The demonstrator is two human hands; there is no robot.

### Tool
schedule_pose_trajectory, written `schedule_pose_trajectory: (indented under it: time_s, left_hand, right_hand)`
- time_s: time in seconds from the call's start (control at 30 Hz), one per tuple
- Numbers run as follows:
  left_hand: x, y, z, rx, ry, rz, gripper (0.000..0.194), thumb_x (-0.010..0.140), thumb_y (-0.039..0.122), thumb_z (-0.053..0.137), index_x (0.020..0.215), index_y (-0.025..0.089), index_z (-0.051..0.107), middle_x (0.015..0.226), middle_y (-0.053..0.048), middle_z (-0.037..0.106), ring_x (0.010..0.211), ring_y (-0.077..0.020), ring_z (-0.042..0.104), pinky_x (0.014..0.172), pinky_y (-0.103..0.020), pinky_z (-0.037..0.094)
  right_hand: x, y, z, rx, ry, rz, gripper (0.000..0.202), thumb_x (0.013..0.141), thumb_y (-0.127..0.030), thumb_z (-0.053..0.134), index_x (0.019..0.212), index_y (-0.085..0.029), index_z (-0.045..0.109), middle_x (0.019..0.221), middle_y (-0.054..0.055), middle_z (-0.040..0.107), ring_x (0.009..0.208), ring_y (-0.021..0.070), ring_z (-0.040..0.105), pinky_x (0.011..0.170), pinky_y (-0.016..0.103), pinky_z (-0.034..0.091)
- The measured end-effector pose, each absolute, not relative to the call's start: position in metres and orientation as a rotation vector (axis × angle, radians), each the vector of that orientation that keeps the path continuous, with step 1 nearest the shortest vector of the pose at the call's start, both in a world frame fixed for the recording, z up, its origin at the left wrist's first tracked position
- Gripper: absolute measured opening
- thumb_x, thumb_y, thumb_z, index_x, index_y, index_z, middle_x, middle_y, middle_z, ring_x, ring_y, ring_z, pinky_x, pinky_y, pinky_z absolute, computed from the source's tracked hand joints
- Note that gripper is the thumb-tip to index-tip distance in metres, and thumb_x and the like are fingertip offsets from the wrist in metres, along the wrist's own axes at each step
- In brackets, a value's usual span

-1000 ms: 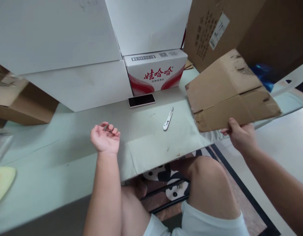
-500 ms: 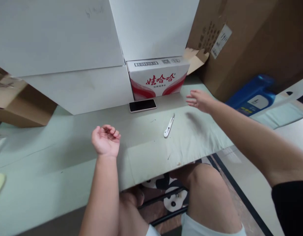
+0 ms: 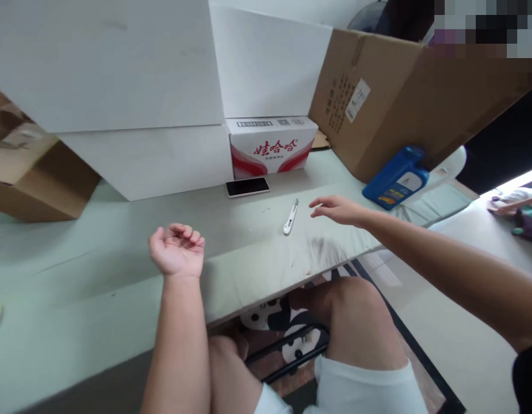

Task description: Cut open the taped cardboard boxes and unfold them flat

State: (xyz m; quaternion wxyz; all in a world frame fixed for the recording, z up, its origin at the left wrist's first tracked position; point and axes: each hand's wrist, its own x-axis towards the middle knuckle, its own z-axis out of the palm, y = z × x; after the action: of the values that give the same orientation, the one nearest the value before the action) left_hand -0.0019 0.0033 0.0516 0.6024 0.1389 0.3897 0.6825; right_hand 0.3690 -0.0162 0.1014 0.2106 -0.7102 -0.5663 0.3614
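Observation:
A white utility knife (image 3: pixel 290 217) lies on the pale green table cover (image 3: pixel 244 259), its tip pointing away from me. Just right of it hovers my right hand (image 3: pixel 335 209), palm down, fingers stretched toward the knife with nothing in them. My left hand (image 3: pixel 178 249) is raised over the cover at the left, palm up with loosely curled fingers, and it too is bare. Beyond the knife a smartphone (image 3: pixel 247 187) with a dark screen lies flat. Behind the phone stands a red and white carton (image 3: pixel 273 150) with a barcode on top.
White boxes (image 3: pixel 145 158) wall off the back left. A brown carton (image 3: pixel 369 92) fills the back right, with a blue bottle (image 3: pixel 397 178) in front of it. Another brown box (image 3: pixel 54 184) sits at the far left. The table's front edge runs above my knees.
My right hand has come lower and closer to the utility knife. My left hand stays nearly where it was. The view has swung somewhat to the right, showing more behind the brown carton.

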Motion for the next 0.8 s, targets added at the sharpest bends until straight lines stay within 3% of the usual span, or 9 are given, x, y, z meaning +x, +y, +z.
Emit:
schedule_pose_trajectory:
  time_s: [0.13, 0.3, 0.43, 0.5, 0.57, 0.63, 0.73, 0.8]
  left_hand:
    - [-0.020, -0.001, 0.047, 0.319, 0.872, 1.690, 0.038, 0.080, 0.050, 0.051, 0.058, 0.020, 0.047, 0.056, 0.001, 0.044, 0.044, -0.0103, 0.045, 0.043, -0.022, 0.033]
    - [-0.052, -0.001, 0.043, 0.203, 0.843, 1.804, 0.036, 0.078, 0.051, 0.049, 0.062, 0.019, 0.050, 0.060, 0.000, 0.049, 0.044, -0.0091, 0.047, 0.043, -0.021, 0.033]
    - [-0.077, -0.004, 0.041, 0.127, 0.797, 1.861, 0.037, 0.079, 0.052, 0.051, 0.064, 0.019, 0.049, 0.065, -0.001, 0.056, 0.045, -0.0090, 0.050, 0.044, -0.022, 0.034]
    - [-0.088, -0.008, 0.040, 0.148, 0.742, 1.873, 0.035, 0.083, 0.052, 0.050, 0.069, 0.020, 0.057, 0.050, 0.003, 0.044, 0.038, -0.0091, 0.040, 0.042, -0.023, 0.031]
    - [-0.096, -0.011, 0.040, 0.226, 0.658, 1.866, 0.035, 0.086, 0.050, 0.050, 0.091, 0.021, 0.068, 0.038, 0.009, 0.025, 0.032, -0.0090, 0.022, 0.040, -0.023, 0.023]
    - [-0.102, -0.013, 0.040, 0.246, 0.607, 1.843, 0.035, 0.087, 0.049, 0.052, 0.100, 0.022, 0.068, 0.038, 0.009, 0.028, 0.033, -0.0094, 0.022, 0.042, -0.024, 0.024]
    - [-0.108, -0.012, 0.040, 0.231, 0.600, 1.823, 0.033, 0.090, 0.047, 0.051, 0.102, 0.023, 0.068, 0.040, 0.007, 0.032, 0.036, -0.0097, 0.027, 0.045, -0.024, 0.026]
    - [-0.112, -0.010, 0.041, 0.220, 0.620, 1.823, 0.032, 0.091, 0.046, 0.049, 0.100, 0.022, 0.068, 0.041, 0.007, 0.032, 0.037, -0.0094, 0.027, 0.046, -0.024, 0.025]
  right_hand:
    - [0.306, 0.007, 0.118, -1.907, -1.870, 0.859, 0.014, 0.077, -0.024, 0.065, 0.085, -0.025, 0.077, 0.076, 0.000, 0.079, 0.057, 0.0144, 0.056, 0.060, 0.030, 0.046]
    - [0.186, 0.045, 0.123, -1.696, -2.289, 0.669, 0.018, 0.084, -0.023, 0.062, 0.092, -0.027, 0.078, 0.094, 0.002, 0.080, 0.088, 0.0220, 0.070, 0.082, 0.035, 0.053]
    - [0.077, 0.075, 0.120, -1.428, -2.529, 0.659, 0.019, 0.086, -0.019, 0.063, 0.098, -0.024, 0.077, 0.103, 0.005, 0.079, 0.097, 0.0238, 0.072, 0.090, 0.035, 0.053]
    - [0.022, 0.091, 0.116, -1.304, -2.603, 0.686, 0.020, 0.087, -0.016, 0.060, 0.097, -0.023, 0.076, 0.098, 0.004, 0.079, 0.096, 0.0230, 0.072, 0.091, 0.033, 0.053]
    - [-0.032, 0.108, 0.113, -1.194, -2.632, 0.705, 0.022, 0.089, -0.015, 0.057, 0.098, -0.023, 0.075, 0.097, 0.003, 0.078, 0.099, 0.0219, 0.071, 0.093, 0.032, 0.053]
    - [-0.085, 0.125, 0.111, -1.088, -2.614, 0.707, 0.025, 0.091, -0.015, 0.054, 0.106, -0.023, 0.073, 0.113, 0.002, 0.074, 0.112, 0.0215, 0.068, 0.100, 0.032, 0.051]
    - [-0.150, 0.150, 0.110, -0.980, -2.534, 0.747, 0.032, 0.089, -0.011, 0.057, 0.118, -0.021, 0.069, 0.146, 0.003, 0.055, 0.123, 0.0224, 0.062, 0.109, 0.037, 0.047]
    - [-0.179, 0.164, 0.110, -0.878, -2.466, 0.820, 0.038, 0.082, -0.005, 0.063, 0.119, -0.014, 0.067, 0.151, 0.007, 0.051, 0.121, 0.0239, 0.062, 0.113, 0.041, 0.045]
